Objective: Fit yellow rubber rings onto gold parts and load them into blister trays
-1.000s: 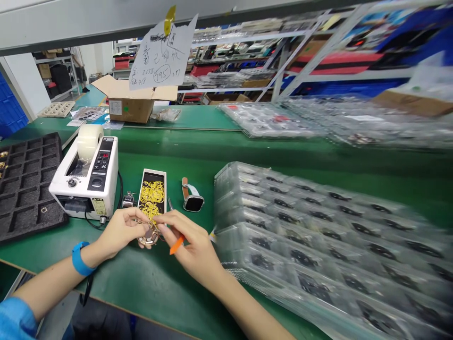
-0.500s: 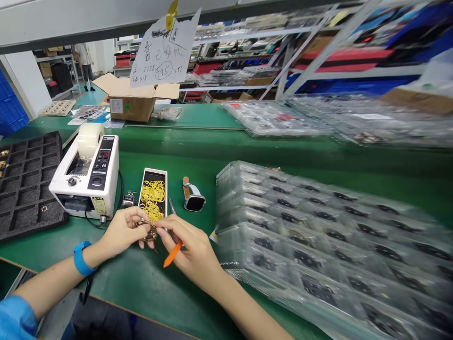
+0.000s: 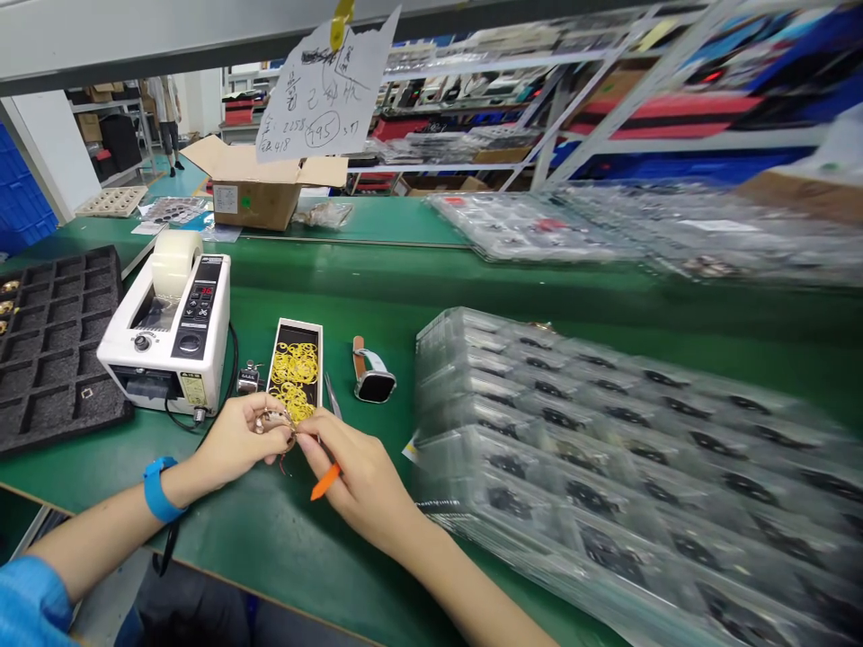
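Beneath the box of yellow rings, my left hand (image 3: pixel 241 440) is closed around a small shiny gold-coloured metal part (image 3: pixel 275 419), seemingly a watch case. A thin red strand hangs under it. My right hand (image 3: pixel 357 472) pinches close against the part's right side. Out of its curled fingers sticks an orange pointed stick (image 3: pixel 325 483), its other end hidden by the hand. Just beyond both hands stands the white-rimmed box (image 3: pixel 319 359) holding many yellow rings (image 3: pixel 295 367). Metal tweezers (image 3: pixel 333 397) lie beside that box, and a smartwatch (image 3: pixel 375 386) lies farther right.
A white tape dispenser (image 3: pixel 168 328) and a small metal counter (image 3: pixel 249 377) stand left, with a black foam tray (image 3: pixel 60 341) beyond. Stacked clear plastic trays (image 3: pixel 607 449) fill the right. An open cardboard box (image 3: pixel 256 202) stands behind. A paper note (image 3: pixel 324 99) hangs above.
The gold-coloured part has turned between my fingers, showing a paler face. My right hand has shifted slightly, and the orange stick with it. The whole view has moved a little.
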`<state>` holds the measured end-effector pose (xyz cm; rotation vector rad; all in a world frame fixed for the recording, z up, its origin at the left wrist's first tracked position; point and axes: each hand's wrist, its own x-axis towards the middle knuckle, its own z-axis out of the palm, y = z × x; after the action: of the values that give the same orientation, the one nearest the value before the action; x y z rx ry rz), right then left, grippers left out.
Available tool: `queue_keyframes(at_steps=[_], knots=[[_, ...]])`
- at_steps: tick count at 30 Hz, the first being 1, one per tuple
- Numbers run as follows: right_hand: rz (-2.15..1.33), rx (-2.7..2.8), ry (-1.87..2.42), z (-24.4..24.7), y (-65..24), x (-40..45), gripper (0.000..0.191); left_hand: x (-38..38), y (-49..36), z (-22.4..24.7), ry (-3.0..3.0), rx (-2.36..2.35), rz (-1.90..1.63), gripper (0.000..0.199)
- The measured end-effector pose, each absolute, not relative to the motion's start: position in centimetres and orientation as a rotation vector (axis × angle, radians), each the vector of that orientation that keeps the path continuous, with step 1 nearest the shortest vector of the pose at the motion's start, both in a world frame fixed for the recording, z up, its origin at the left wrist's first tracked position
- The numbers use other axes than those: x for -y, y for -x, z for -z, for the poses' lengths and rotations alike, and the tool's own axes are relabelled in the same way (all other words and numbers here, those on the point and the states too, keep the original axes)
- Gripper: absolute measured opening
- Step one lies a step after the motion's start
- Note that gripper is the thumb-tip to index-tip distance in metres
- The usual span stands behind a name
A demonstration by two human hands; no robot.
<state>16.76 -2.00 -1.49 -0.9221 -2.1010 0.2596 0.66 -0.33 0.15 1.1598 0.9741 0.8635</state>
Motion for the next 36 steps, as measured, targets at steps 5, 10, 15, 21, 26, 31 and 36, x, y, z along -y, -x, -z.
queue_keyframes(at_steps=[5, 10, 15, 21, 26, 31, 36], knots=[[-0.556, 2.147, 1.001, 1.2, -17.2, 2.0, 0.012, 0.1, -0.5, -0.1, -1.150, -0.971, -0.863, 0.023], [-0.919, 1.963, 1.052, 1.2, -16.9, 2.0, 0.028, 0.1, -0.3, -0.2, -1.136, -0.925, -0.844, 0.035], [-1.242, 1.657, 1.108, 1.2, -16.6, 1.5, 0.049, 0.3, -0.2, -0.1, -1.220, -0.926, -0.851, 0.037], [-1.298, 1.443, 1.211, 0.6, -16.1, 1.7, 0.055, 0.4, 0.2, 1.3, -2.040, -1.139, -1.120, 0.024], [-1.628, 1.160, 1.101, 0.7, -15.6, 2.0, 0.048, 0.7, -0.3, 2.1, -2.853, -1.116, -1.124, 0.031], [-1.311, 1.259, 1.176, 1.0, -16.3, 1.6, 0.044, 3.4, 0.8, 0.9, -2.442, -1.239, -1.098, 0.037], [-0.726, 1.500, 1.226, 1.3, -16.9, 1.8, 0.032, 5.5, 6.3, 1.4, -1.281, -1.538, -1.463, 0.035]])
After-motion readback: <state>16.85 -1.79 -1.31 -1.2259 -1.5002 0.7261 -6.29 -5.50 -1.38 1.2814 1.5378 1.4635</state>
